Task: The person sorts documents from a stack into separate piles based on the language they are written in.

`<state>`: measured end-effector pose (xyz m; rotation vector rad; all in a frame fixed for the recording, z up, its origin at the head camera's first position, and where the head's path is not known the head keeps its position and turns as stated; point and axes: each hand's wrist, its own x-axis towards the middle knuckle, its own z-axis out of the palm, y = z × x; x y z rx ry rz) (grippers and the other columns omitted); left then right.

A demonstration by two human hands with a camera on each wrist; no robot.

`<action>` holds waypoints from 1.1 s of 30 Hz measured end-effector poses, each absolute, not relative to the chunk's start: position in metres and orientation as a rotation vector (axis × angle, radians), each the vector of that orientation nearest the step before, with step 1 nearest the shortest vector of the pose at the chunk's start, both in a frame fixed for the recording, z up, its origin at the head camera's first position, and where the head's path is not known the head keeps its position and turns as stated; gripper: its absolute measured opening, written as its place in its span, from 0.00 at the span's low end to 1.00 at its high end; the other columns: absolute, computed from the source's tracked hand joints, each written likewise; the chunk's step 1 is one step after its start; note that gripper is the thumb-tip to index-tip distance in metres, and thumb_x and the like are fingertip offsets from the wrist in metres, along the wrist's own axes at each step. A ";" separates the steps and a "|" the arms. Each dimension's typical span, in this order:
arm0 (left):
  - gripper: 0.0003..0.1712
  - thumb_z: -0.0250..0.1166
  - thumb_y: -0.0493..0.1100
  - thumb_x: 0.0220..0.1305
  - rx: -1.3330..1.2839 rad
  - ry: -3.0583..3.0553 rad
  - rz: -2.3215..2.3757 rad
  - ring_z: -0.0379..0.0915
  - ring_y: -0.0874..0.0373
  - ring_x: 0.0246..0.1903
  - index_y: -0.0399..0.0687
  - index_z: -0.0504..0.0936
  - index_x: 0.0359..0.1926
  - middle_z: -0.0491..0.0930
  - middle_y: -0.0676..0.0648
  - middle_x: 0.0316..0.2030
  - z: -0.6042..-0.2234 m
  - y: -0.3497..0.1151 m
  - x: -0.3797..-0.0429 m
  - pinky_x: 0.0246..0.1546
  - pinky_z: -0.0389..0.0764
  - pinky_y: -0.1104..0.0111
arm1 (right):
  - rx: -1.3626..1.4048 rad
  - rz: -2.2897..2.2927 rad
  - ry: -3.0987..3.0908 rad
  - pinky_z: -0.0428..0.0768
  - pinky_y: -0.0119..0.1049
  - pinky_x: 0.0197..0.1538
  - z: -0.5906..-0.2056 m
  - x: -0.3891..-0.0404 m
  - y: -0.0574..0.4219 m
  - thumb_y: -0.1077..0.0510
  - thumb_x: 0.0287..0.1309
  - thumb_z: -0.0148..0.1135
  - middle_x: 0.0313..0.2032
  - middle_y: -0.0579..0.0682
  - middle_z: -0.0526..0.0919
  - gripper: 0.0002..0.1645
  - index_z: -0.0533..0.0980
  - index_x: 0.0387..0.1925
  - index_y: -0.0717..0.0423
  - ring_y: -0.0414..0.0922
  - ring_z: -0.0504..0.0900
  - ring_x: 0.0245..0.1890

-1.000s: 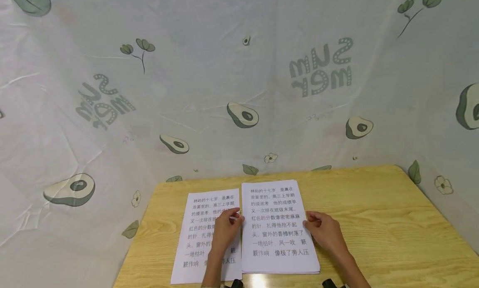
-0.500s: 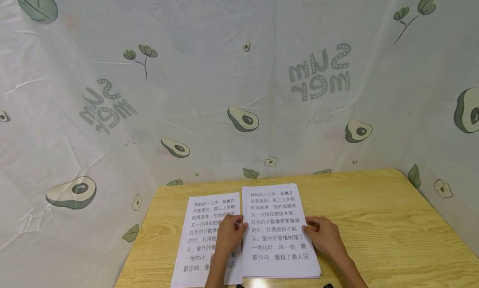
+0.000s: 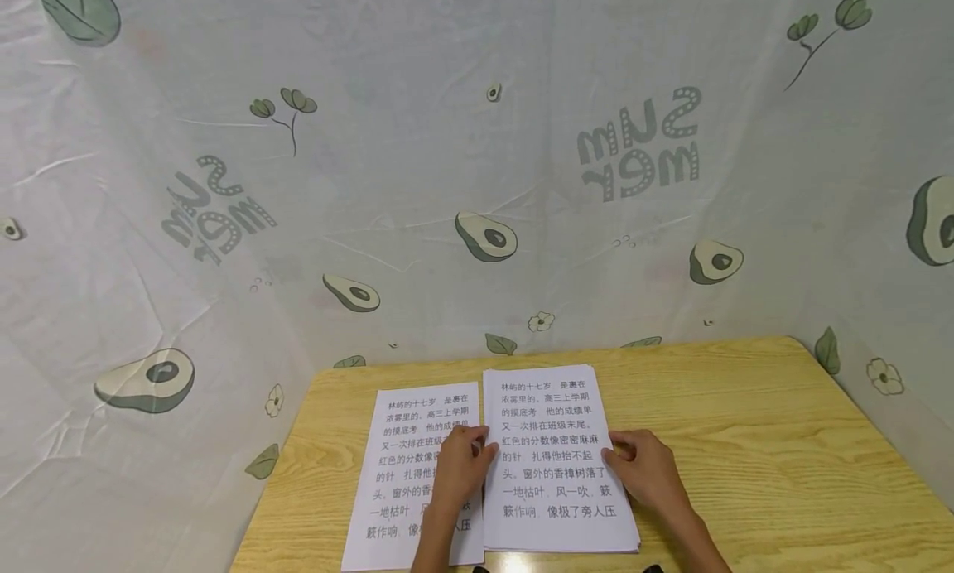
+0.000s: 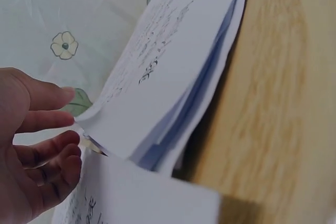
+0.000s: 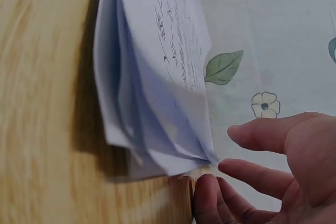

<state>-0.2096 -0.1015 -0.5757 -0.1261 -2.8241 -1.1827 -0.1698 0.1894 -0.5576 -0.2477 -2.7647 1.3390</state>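
Note:
A stack of white printed sheets (image 3: 547, 465) lies on the table, its layers fanned slightly apart along the near edge in both wrist views. At its left side is my left hand (image 3: 460, 465); in the left wrist view its index fingertip meets the stack's edge, thumb held apart. My right hand (image 3: 647, 467) is at the opposite edge, index fingertip right at the paper and thumb raised away from it in the right wrist view. Beneath my left hand and wrist lies another printed sheet or pile (image 3: 383, 490), partly hidden by them.
The wooden table (image 3: 753, 440) extends to the right of the stack. Behind and at both sides hangs a pale curtain (image 3: 417, 159) printed with avocados, leaves and flowers. The left pile sits close beside the stack, with a narrow seam between.
My left hand has come slightly down and right, against the stack's left edge. My right hand stays at the right edge. The head view has tilted a little.

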 end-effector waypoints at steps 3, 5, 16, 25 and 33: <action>0.22 0.74 0.44 0.68 -0.127 -2.822 -1.189 0.73 0.63 0.36 0.42 0.88 0.60 0.82 0.49 0.43 -0.572 -0.100 -0.209 0.33 0.75 0.74 | -0.244 1.345 -2.759 0.80 0.30 0.40 -0.557 -0.169 0.189 0.60 0.65 0.71 0.56 0.69 0.84 0.26 0.81 0.60 0.72 0.51 0.87 0.46; 0.22 0.74 0.44 0.68 -0.131 -2.811 -1.210 0.73 0.63 0.37 0.42 0.88 0.60 0.82 0.48 0.44 -0.570 -0.099 -0.209 0.33 0.76 0.74 | -0.237 1.350 -2.751 0.81 0.31 0.42 -0.556 -0.169 0.188 0.60 0.66 0.71 0.57 0.69 0.83 0.26 0.81 0.61 0.71 0.53 0.88 0.48; 0.26 0.74 0.36 0.65 -0.177 -2.768 -1.342 0.79 0.65 0.38 0.44 0.85 0.64 0.85 0.50 0.42 -0.569 -0.095 -0.205 0.37 0.81 0.75 | -0.201 1.453 -2.691 0.83 0.27 0.43 -0.554 -0.168 0.189 0.65 0.65 0.69 0.47 0.57 0.90 0.23 0.82 0.60 0.68 0.48 0.89 0.44; 0.30 0.73 0.29 0.61 -0.129 -2.743 -1.414 0.82 0.63 0.40 0.41 0.84 0.65 0.85 0.48 0.43 -0.568 -0.095 -0.205 0.39 0.83 0.75 | -0.206 1.508 -2.647 0.83 0.26 0.43 -0.555 -0.168 0.196 0.66 0.66 0.68 0.48 0.59 0.90 0.22 0.82 0.61 0.68 0.49 0.89 0.45; 0.29 0.72 0.28 0.62 -0.101 -2.692 -1.527 0.83 0.60 0.42 0.43 0.84 0.65 0.85 0.48 0.46 -0.568 -0.101 -0.207 0.38 0.84 0.74 | -0.218 1.592 -2.613 0.84 0.25 0.44 -0.552 -0.170 0.201 0.67 0.67 0.67 0.50 0.61 0.89 0.23 0.80 0.63 0.68 0.46 0.89 0.46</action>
